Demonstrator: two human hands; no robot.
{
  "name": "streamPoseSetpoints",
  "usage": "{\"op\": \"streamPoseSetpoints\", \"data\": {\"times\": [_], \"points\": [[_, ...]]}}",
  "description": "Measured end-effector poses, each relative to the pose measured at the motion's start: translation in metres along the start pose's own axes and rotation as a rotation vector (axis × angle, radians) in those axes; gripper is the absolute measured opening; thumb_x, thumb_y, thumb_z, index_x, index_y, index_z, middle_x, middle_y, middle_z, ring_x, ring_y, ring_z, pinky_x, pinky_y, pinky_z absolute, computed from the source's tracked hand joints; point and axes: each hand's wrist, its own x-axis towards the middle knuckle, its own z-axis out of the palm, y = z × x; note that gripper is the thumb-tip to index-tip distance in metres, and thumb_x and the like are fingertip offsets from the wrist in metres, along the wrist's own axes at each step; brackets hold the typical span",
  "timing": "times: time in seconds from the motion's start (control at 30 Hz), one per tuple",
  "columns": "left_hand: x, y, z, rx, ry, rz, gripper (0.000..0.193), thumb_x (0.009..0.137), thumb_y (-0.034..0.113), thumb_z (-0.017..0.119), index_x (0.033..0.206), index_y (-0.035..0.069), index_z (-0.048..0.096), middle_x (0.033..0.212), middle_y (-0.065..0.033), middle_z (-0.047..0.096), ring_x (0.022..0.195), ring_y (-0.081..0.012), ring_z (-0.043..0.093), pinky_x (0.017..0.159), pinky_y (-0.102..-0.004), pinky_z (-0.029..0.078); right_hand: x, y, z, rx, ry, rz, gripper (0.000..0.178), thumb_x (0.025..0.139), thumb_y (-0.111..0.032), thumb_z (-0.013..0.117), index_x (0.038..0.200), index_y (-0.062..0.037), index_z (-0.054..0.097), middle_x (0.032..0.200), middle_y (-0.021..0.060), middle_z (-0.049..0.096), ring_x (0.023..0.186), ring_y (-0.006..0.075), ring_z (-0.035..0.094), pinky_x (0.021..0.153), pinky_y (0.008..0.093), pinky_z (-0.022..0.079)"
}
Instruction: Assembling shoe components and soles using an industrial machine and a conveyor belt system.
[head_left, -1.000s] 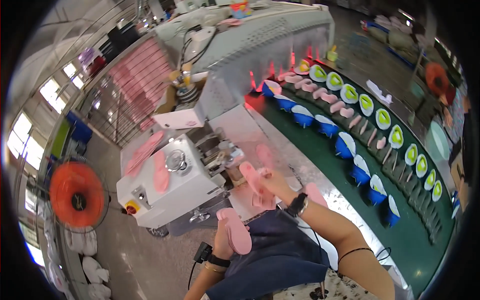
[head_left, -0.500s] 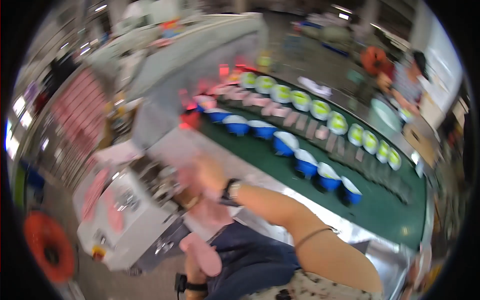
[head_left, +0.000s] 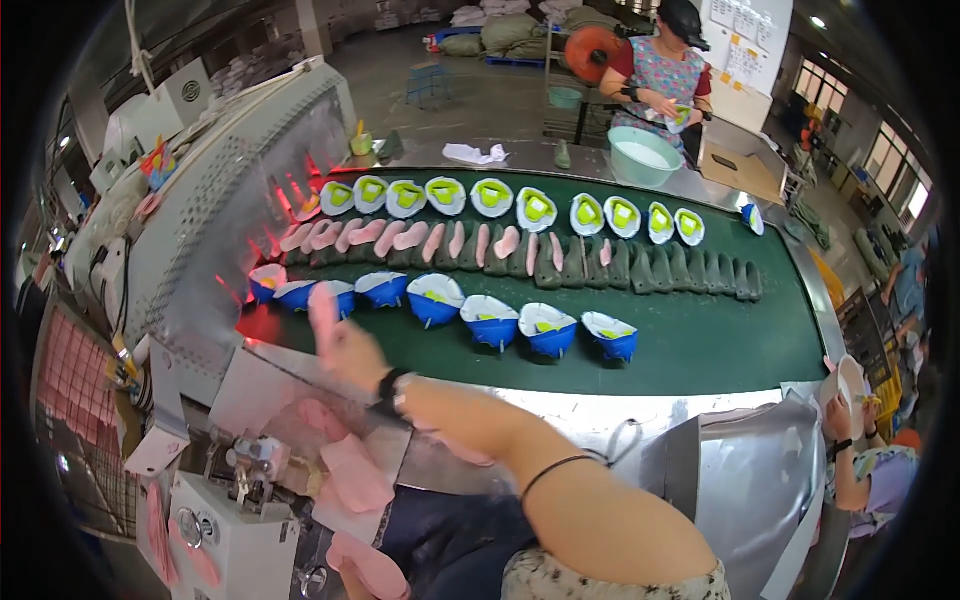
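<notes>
My right hand (head_left: 352, 355) reaches over the near edge of the green conveyor belt (head_left: 700, 350), closed on a pink insole (head_left: 323, 318) that stands up from its fingers. Just beyond are blue shoe uppers (head_left: 435, 305) with white linings, set in a row. At the lower edge my left hand (head_left: 352, 580), partly cut off, grips another pink insole (head_left: 375, 566). Between my hands, more pink insoles (head_left: 357, 475) lie on the metal ledge beside a small white machine (head_left: 235, 530). Along the belt's middle, dark shoe lasts (head_left: 650, 268) stand in line, several with pink insoles on them.
White uppers with yellow-green insides (head_left: 492, 198) line the belt's far side. A perforated metal housing (head_left: 240, 180) with red glowing light covers its left end. Across the belt, a person (head_left: 665, 80) handles an upper near a pale basin (head_left: 645, 155). Another person's arm (head_left: 848, 470) shows at right.
The view has swung toward the right and steadied. My right hand has moved from beside the small machine to the belt, now with a pink insole raised. My left hand sits lower in view, still holding its insole.
</notes>
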Motion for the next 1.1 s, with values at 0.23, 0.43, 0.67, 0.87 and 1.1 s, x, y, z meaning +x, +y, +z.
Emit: {"op": "streamPoseSetpoints", "data": {"times": [0.23, 0.43, 0.67, 0.87, 1.1], "points": [[0.021, 0.002, 0.034, 0.032, 0.105, -0.358, 0.045, 0.093, 0.048, 0.055, 0.124, 0.015, 0.051, 0.107, -0.0022, 0.061, 0.092, -0.0198, 0.060, 0.071, -0.0324, 0.052, -0.033, 0.114, -0.399, -0.679, 0.746, 0.091, 0.021, 0.083, -0.018, 0.062, 0.097, -0.0031, 0.057, 0.086, 0.0235, 0.065, 0.082, 0.0427, 0.064, 0.072, 0.0498, 0.052], [0.043, -0.003, 0.024, -0.013, 0.017, -0.409, 0.045, 0.094, 0.048, 0.054, 0.122, 0.013, 0.054, 0.106, -0.0051, 0.063, 0.090, -0.0237, 0.061, 0.066, -0.0380, 0.053, -0.111, 0.139, -0.565, -0.936, 0.930, 0.313, 0.024, 0.074, -0.009, 0.059, 0.096, -0.0024, 0.063, 0.089, 0.0241, 0.066, 0.085, 0.0431, 0.064, 0.078, 0.0498, 0.051], [0.048, -0.008, 0.031, -0.143, 0.035, -0.504, 0.040, 0.094, 0.046, 0.054, 0.121, 0.016, 0.055, 0.107, -0.0055, 0.062, 0.087, -0.0252, 0.061, 0.063, -0.0393, 0.053, -0.089, 0.175, -0.578, -0.849, 0.930, 0.226, 0.028, 0.071, -0.005, 0.056, 0.098, -0.0030, 0.064, 0.093, 0.0232, 0.064, 0.088, 0.0418, 0.061, 0.080, 0.0484, 0.049], [0.027, -0.004, 0.025, 0.064, 0.152, -0.345, 0.036, 0.095, 0.043, 0.053, 0.123, 0.022, 0.053, 0.113, -0.0063, 0.059, 0.091, -0.0274, 0.059, 0.061, -0.0407, 0.053, -0.067, 0.156, -0.535, -0.969, 0.881, 0.136, 0.043, 0.075, -0.007, 0.061, 0.118, -0.0134, 0.055, 0.114, 0.0158, 0.054, 0.099, 0.0394, 0.058, 0.081, 0.0485, 0.049], [0.026, -0.005, 0.056, 0.204, 0.354, -0.274, 0.035, 0.093, 0.044, 0.056, 0.116, 0.017, 0.054, 0.097, -0.0074, 0.061, 0.077, -0.0253, 0.061, 0.051, -0.0349, 0.050, -0.032, 0.142, -0.532, -1.133, 0.575, 0.085, 0.054, 0.071, -0.015, 0.069, 0.123, -0.0173, 0.055, 0.129, 0.0149, 0.049, 0.098, 0.0367, 0.061, 0.084, 0.0442, 0.051]]}}
